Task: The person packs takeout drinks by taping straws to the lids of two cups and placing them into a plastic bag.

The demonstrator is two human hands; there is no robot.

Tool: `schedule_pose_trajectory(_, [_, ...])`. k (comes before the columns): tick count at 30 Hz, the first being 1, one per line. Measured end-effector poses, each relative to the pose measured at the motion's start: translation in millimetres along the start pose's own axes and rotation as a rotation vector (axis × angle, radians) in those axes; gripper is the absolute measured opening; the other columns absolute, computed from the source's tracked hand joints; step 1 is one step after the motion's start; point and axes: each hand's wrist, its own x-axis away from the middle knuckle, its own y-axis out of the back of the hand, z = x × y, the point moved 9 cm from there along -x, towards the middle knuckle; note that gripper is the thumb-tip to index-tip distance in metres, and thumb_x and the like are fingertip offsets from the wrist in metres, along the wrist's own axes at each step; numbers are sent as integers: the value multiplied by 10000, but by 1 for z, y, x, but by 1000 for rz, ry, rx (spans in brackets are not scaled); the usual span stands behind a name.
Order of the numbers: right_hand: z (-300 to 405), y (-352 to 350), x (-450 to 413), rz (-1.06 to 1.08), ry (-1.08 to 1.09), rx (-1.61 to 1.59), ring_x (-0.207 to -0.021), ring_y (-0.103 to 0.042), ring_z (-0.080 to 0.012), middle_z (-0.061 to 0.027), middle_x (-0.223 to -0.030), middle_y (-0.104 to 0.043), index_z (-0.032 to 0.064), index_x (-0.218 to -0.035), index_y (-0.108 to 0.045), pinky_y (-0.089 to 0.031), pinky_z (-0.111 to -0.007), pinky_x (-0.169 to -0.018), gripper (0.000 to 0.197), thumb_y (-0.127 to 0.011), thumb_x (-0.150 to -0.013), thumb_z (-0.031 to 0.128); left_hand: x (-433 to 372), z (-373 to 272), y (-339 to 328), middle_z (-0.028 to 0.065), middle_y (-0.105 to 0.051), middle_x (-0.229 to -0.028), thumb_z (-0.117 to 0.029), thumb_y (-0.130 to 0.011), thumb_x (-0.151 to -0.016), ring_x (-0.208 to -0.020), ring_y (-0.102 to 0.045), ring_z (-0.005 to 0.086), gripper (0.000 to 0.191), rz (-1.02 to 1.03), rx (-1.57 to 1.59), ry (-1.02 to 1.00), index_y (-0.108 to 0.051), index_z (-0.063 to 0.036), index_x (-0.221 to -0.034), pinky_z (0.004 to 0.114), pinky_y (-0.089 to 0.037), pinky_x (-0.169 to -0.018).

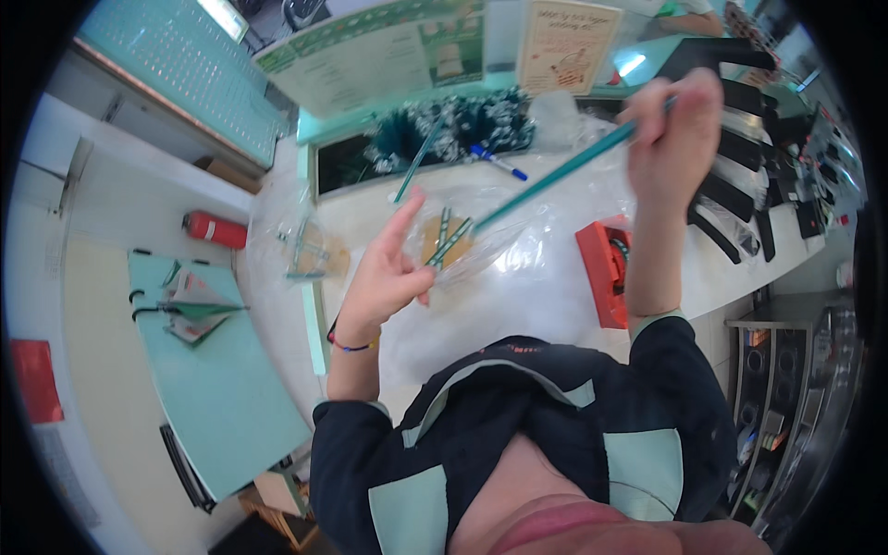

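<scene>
My right hand (673, 139) is raised at the upper right, its fingers closed on a long green straw (555, 180) that slants down to the left. Its lower tip is over a clear plastic bag (499, 243), which holds a brownish drink cup (440, 236) with green-and-white wrapped straws (451, 243) on it. At the bag's left edge is my left hand (392, 277), index finger extended, thumb by the wrapped straws; whether it grips the bag I cannot tell. Another green straw (420, 159) lies beyond its fingertip.
A second bagged drink (312, 253) stands at the left. A blue marker (499, 163) lies near the sign stands. The red tape dispenser (602, 274) is by my right forearm, with black-handled items (739, 149) beyond. Another person's arm (690, 24) shows at the top right.
</scene>
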Motion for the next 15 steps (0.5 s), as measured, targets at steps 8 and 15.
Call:
schedule_pose_trajectory(8, [-55,-104,88,396,-260,-7,-583,-549,-89,-34,-702,-516,80,-905,-411,-448,-240,-517,99,-491,-948,117,8,-4,-8,182,-159,-1501,123,-497,-619,-564,-576,75,890,97,2,11,-160,22,-1437,218,-478,-463])
schedule_pose_trajectory(15, [-12,-84,58,185,-58,-85,-551,-504,-78,-12,-621,-489,67,-882,-414,-414,-235,-509,130,-454,-971,154,10,-5,-13,201,-142,-1497,112,-528,-636,-571,-568,72,913,99,-64,-22,-104,31,-1441,222,-476,-463])
